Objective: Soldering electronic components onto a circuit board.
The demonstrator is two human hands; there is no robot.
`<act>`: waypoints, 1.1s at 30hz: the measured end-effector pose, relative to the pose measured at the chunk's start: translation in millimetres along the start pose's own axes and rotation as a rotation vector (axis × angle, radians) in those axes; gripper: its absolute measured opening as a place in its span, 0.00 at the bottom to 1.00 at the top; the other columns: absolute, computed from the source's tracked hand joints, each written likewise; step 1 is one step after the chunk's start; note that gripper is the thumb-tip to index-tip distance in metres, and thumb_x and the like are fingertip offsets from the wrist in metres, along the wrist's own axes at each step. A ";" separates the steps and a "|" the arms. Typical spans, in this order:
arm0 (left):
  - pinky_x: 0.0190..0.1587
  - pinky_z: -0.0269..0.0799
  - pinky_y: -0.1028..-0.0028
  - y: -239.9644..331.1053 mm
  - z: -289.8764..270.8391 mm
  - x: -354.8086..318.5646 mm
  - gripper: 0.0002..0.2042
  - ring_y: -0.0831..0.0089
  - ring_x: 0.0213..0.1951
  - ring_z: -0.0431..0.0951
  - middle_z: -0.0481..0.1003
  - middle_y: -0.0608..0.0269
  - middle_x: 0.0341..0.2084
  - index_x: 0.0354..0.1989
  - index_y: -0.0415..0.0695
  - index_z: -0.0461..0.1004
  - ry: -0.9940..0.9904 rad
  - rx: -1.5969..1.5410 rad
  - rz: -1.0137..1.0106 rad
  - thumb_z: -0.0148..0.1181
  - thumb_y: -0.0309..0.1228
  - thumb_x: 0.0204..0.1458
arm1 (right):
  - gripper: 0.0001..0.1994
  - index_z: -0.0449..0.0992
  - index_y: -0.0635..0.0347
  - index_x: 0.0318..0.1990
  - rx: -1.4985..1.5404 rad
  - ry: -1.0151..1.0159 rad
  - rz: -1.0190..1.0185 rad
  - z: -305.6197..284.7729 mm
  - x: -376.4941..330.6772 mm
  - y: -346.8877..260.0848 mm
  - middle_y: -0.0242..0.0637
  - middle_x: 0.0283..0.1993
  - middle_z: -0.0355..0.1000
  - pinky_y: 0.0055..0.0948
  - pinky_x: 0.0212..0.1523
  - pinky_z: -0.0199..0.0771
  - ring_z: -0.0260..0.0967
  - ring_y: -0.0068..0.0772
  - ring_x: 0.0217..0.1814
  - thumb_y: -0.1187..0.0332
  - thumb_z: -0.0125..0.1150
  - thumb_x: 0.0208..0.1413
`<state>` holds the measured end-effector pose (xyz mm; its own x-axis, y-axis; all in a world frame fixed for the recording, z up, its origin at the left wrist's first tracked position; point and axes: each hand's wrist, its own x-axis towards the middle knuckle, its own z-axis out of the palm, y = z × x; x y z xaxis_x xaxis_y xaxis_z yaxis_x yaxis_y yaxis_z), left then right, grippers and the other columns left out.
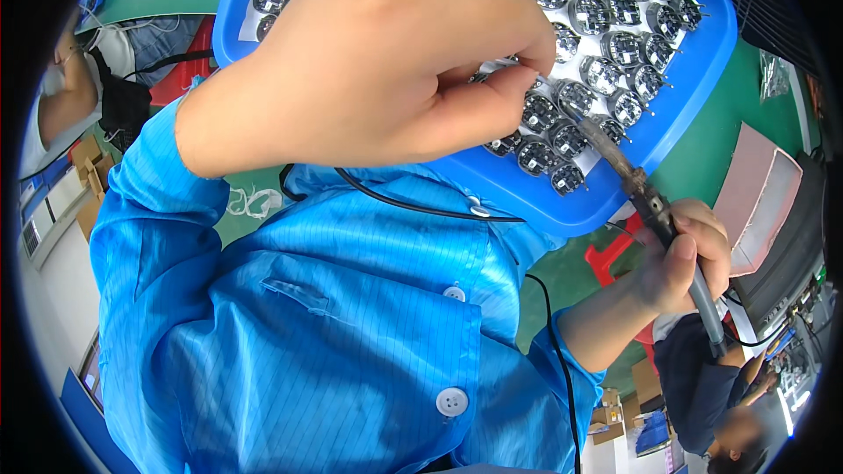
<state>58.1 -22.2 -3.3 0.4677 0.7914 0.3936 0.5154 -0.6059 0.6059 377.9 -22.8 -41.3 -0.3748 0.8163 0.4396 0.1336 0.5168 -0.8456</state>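
My right hand (692, 256) is wrapped round the grey handle of a soldering iron (651, 202). Its worn metal barrel slants up and left over a blue plastic tray (518, 204). At the tip's side, my left hand (378, 61) is closed in a pinch, thumb against forefinger. A small, thin, pale end shows at those fingertips, too small to name. Under both lie many small round black parts with circuit boards (624, 48), set in rows on a white sheet in the tray. Some have thin metal pins sticking out. My left hand covers the tray's left part.
The tray stands on a green table (702, 158). At the right are a pinkish box-shaped thing (757, 197) and a clear plastic bag (773, 75). A black cable (421, 202) crosses my blue smock. One person (702, 382) is at lower right, another's arm (75, 92) at left.
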 end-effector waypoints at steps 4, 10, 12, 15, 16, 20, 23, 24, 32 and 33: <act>0.20 0.60 0.75 -1.2 0.2 -3.0 0.08 0.76 0.15 0.66 0.71 0.66 0.16 0.31 0.39 0.78 -0.035 0.047 -0.034 0.64 0.17 0.40 | 0.12 0.71 0.73 0.34 -0.026 -0.009 -0.030 3.2 -0.7 5.5 0.50 0.27 0.70 0.30 0.23 0.63 0.64 0.33 0.22 0.68 0.56 0.58; 0.21 0.61 0.74 6.0 -3.1 -4.8 0.09 0.75 0.15 0.67 0.71 0.66 0.16 0.32 0.40 0.79 0.011 0.021 -0.136 0.64 0.18 0.39 | 0.13 0.70 0.71 0.31 0.046 0.098 -0.040 -9.3 -12.7 -11.5 0.47 0.22 0.68 0.31 0.21 0.64 0.64 0.34 0.20 0.66 0.56 0.57; 0.21 0.62 0.74 4.0 3.3 -10.6 0.09 0.73 0.15 0.67 0.71 0.65 0.16 0.32 0.40 0.79 0.014 -0.023 -0.089 0.65 0.18 0.39 | 0.15 0.70 0.70 0.27 0.033 0.122 -0.014 -5.9 -16.1 -16.4 0.45 0.19 0.67 0.30 0.20 0.64 0.63 0.34 0.17 0.64 0.59 0.55; 0.21 0.63 0.74 0.2 12.2 -16.9 0.10 0.71 0.16 0.68 0.72 0.64 0.17 0.32 0.41 0.79 0.016 -0.095 -0.010 0.65 0.18 0.38 | 0.15 0.70 0.69 0.28 -0.032 0.105 -0.009 -0.5 -18.4 -18.1 0.45 0.19 0.68 0.29 0.20 0.63 0.64 0.34 0.18 0.64 0.60 0.54; 0.21 0.63 0.72 -0.5 14.2 -15.7 0.09 0.70 0.16 0.68 0.71 0.65 0.16 0.31 0.41 0.78 0.024 -0.083 0.002 0.65 0.18 0.38 | 0.15 0.70 0.69 0.27 -0.035 0.118 -0.012 -0.4 -20.0 -15.3 0.44 0.20 0.68 0.29 0.20 0.63 0.64 0.34 0.18 0.64 0.61 0.54; 0.21 0.64 0.71 -1.5 18.6 -16.4 0.09 0.69 0.17 0.69 0.70 0.66 0.15 0.31 0.41 0.78 -0.021 -0.050 -0.024 0.64 0.19 0.39 | 0.15 0.70 0.69 0.27 -0.011 0.129 0.001 4.3 -20.9 -6.4 0.44 0.20 0.68 0.29 0.20 0.63 0.65 0.34 0.18 0.64 0.62 0.54; 0.22 0.64 0.71 -2.3 19.2 -15.7 0.09 0.69 0.17 0.69 0.70 0.66 0.15 0.31 0.42 0.78 -0.008 -0.060 -0.006 0.64 0.19 0.39 | 0.14 0.71 0.69 0.27 -0.021 0.127 -0.015 3.7 -20.5 -5.0 0.45 0.20 0.69 0.28 0.19 0.64 0.65 0.34 0.18 0.65 0.62 0.54; 0.21 0.64 0.71 -1.3 17.3 -15.3 0.09 0.69 0.17 0.69 0.70 0.65 0.15 0.31 0.41 0.78 -0.020 -0.059 -0.014 0.64 0.19 0.39 | 0.13 0.70 0.71 0.29 -0.004 0.080 -0.009 1.5 -21.6 -6.5 0.45 0.24 0.69 0.30 0.23 0.62 0.65 0.35 0.21 0.66 0.60 0.55; 0.24 0.65 0.71 7.4 -4.7 -6.3 0.08 0.68 0.20 0.69 0.69 0.64 0.18 0.32 0.41 0.77 -0.034 -0.038 -0.186 0.63 0.19 0.41 | 0.14 0.70 0.70 0.29 -0.014 0.076 -0.018 -9.1 -24.3 -7.6 0.47 0.23 0.70 0.30 0.21 0.65 0.65 0.34 0.19 0.64 0.58 0.56; 0.24 0.65 0.71 10.9 -12.4 -4.5 0.08 0.67 0.21 0.70 0.69 0.63 0.19 0.31 0.40 0.77 -0.043 -0.020 -0.251 0.63 0.19 0.41 | 0.14 0.70 0.70 0.31 0.035 0.124 -0.023 -13.8 -28.2 -9.4 0.48 0.25 0.70 0.31 0.21 0.65 0.65 0.34 0.19 0.64 0.55 0.57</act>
<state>52.7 -31.3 10.1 0.3575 0.9123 0.1996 0.6049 -0.3891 0.6947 399.9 -47.1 -41.5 -0.2607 0.8310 0.4915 0.0933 0.5284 -0.8439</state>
